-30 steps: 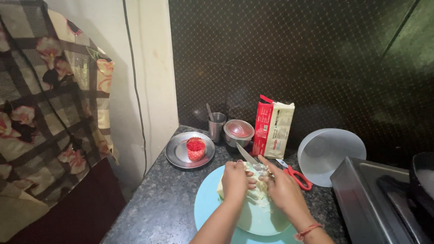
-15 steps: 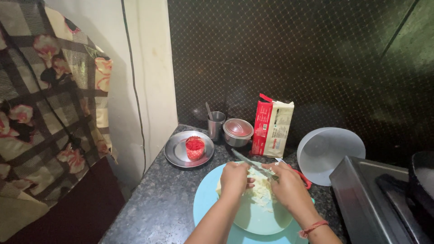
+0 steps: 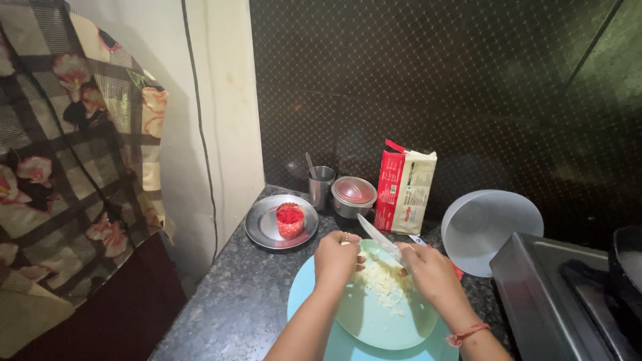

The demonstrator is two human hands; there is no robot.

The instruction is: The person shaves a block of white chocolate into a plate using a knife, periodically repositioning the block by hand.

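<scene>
Curtain (image 3: 67, 167): checked cloth with a flower print, hanging at the left edge beside the pale wall.
Bench (image 3: 234, 301): dark speckled stone, carrying everything below.
Stove (image 3: 568, 287): steel top at the right, with a dark pan at the far edge.
Board (image 3: 321, 334): round, light blue, lying flat on the bench under both hands.
Plate (image 3: 381, 327): pale green, resting on the board.
Lid (image 3: 491, 227): round, white and translucent, propped between the carton and the stove.
Carton (image 3: 404, 190): red and cream, upright against the dark tiled wall.
Steel dish (image 3: 264, 227): flat, left of the board, with a small red heap (image 3: 289, 219) standing on it.
Steel bowl (image 3: 353, 195): covered, just beside the carton.
Steel cup (image 3: 321, 186): behind the dish, a spoon handle sticking out.
Left hand (image 3: 338, 259): fingers curled down, pressing on the chopped food at the plate's far edge.
Right hand (image 3: 433, 274): closed round the handle of the knife.
Knife (image 3: 380, 237): blade angled up and left, over the food.
Chopped food (image 3: 382, 284): pale, small pieces heaped on the plate between the two hands.
</scene>
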